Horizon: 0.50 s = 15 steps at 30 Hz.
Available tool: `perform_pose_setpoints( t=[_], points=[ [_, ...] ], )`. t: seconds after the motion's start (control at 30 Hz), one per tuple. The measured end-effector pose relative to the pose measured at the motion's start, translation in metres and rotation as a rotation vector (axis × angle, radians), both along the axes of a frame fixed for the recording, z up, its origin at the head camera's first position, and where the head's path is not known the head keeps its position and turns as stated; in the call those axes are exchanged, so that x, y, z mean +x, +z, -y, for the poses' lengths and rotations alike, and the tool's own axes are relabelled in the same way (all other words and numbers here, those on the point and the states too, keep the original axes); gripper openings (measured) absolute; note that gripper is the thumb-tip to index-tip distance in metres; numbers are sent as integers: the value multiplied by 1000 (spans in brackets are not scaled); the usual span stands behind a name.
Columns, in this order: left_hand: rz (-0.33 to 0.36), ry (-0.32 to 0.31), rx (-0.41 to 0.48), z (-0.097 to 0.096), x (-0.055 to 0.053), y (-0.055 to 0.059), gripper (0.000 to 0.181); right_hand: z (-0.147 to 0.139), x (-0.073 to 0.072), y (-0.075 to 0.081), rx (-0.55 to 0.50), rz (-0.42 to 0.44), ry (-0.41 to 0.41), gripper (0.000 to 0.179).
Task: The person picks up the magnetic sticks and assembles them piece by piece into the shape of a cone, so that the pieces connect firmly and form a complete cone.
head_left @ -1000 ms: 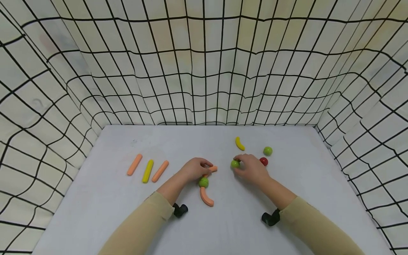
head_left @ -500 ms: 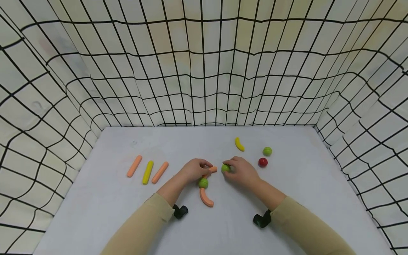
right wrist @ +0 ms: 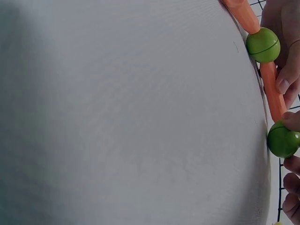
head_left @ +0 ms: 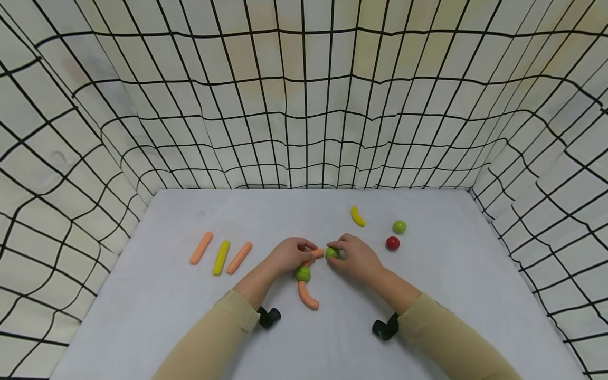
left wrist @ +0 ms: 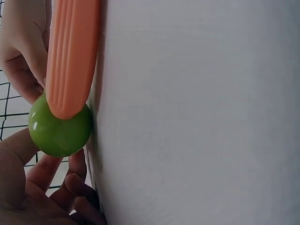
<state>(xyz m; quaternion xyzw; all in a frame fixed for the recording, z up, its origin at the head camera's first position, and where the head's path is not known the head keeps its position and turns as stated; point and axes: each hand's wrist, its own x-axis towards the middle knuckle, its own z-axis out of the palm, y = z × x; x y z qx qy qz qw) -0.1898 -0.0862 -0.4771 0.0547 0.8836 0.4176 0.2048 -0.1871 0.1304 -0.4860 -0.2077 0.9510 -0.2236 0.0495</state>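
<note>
On the white table, my left hand (head_left: 291, 254) pinches a short orange stick (head_left: 317, 253), with the thumb (right wrist: 284, 85) laid along it in the right wrist view. One end of this stick meets a grooved green ball (head_left: 303, 274). From that ball's near side a curved orange ridged stick (head_left: 309, 296) runs toward me; it fills the foreground of the left wrist view. My right hand (head_left: 356, 257) pinches a second green ball (right wrist: 282, 140) between thumb and fingers, right at the short stick's free end. Whether ball and stick touch is unclear.
Two orange sticks (head_left: 201, 248) and a yellow stick (head_left: 221, 257) lie at the left. Farther right are a yellow banana-shaped piece (head_left: 358, 216), a third green ball (head_left: 399, 227) and a red ball (head_left: 392, 243). Black mesh (head_left: 304, 126) over white walls encloses the table's back and sides.
My right hand has carried its green ball leftward, up to the end of the short orange stick, uncovering the red ball. The left hand has stayed where it was.
</note>
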Motion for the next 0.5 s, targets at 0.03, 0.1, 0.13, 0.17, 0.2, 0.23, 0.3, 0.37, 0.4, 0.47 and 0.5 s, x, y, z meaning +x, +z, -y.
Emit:
perform_pose_setpoints(
  t=[0.03,0.1,0.13,0.17,0.2,0.23,0.3,0.37,0.4,0.47,0.5],
  points=[
    [2,0,1,0,0,1,23,0,0,0,-1,5,0,38],
    [4,-1,1,0,1,2,23,1,0,-1,-4,8,-1,38],
    [4,-1,-1,0,1,2,23,1,0,-1,-10,12,-2,38],
    [5,-1,-3,0,1,2,22,1,0,-2,-16,14,-2,38],
    [6,0,-5,0,1,2,22,1,0,-2,-21,15,-4,39],
    [4,0,-7,0,1,2,22,0,0,-3,-26,16,-6,39],
    [-1,-3,-10,-1,2,3,23,0,0,-4,-46,27,-14,41],
    [-5,-5,-10,-1,2,4,23,-1,0,-4,-62,47,-24,43],
    [-4,-5,-9,-1,2,4,23,-2,0,-5,-74,60,-31,44],
    [-3,-5,-12,-1,2,5,23,-3,1,-4,-105,94,-53,47],
    [-2,-4,-12,-1,2,5,23,-4,1,-5,-117,110,-65,47]
  ],
)
